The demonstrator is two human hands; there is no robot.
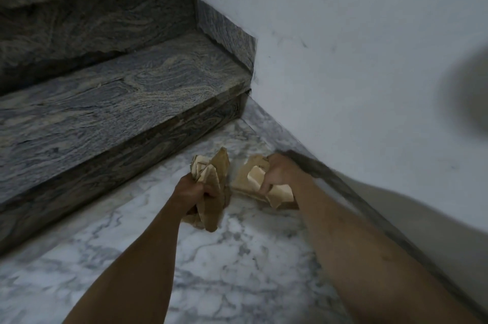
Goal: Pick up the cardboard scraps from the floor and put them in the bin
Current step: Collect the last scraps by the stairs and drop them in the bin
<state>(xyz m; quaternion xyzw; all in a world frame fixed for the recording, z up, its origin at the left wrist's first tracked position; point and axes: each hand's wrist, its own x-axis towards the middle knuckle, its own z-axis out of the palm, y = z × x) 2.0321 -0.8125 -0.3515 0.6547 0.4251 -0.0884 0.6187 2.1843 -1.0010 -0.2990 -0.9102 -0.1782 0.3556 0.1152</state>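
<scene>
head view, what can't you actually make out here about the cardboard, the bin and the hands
- Bin: not in the head view at all, so where it stands is unknown.
- Right hand grip: it covers part of the cardboard pile; whether those scraps are lifted or on the marble floor cannot be told.
- Left hand: its fingers hide the middle of the cardboard bunch; piece count unclear.
- Grey smear at the right edge: blurred, unidentifiable.

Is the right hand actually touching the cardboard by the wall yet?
Touching. The head view shows the right hand with fingers curled over the cardboard scraps by the wall.
</scene>
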